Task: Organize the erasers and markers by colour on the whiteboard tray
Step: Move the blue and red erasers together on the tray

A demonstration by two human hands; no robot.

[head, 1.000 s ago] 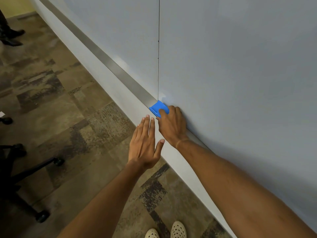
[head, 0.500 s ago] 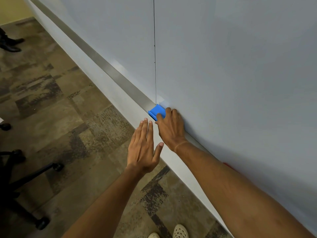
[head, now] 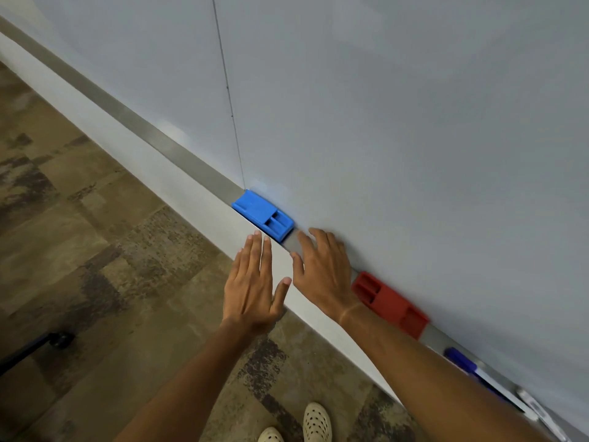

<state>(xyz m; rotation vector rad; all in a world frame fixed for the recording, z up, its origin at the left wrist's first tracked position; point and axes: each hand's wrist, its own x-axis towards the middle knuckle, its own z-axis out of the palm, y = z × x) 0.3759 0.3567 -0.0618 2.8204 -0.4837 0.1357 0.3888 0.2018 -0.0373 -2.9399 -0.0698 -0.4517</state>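
Blue eraser (head: 263, 216) sits placed on the tray (head: 178, 148); right hand (head: 318, 269), fingers loose and empty, hovers beside it. Left hand (head: 255, 282) flat, empty. Likely next: reach past the eraser for the red eraser (head: 390, 303).

The light is soft and even, a bit dim. The whiteboard (head: 414, 106) shows a pale shine. Straight lines bend near the picture's edges. The blue marker (head: 462, 362) looks blurry.

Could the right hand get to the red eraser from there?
Probably yes: the red eraser lies uncovered on the tray, right beside the wrist of the open right hand, with nothing between them.
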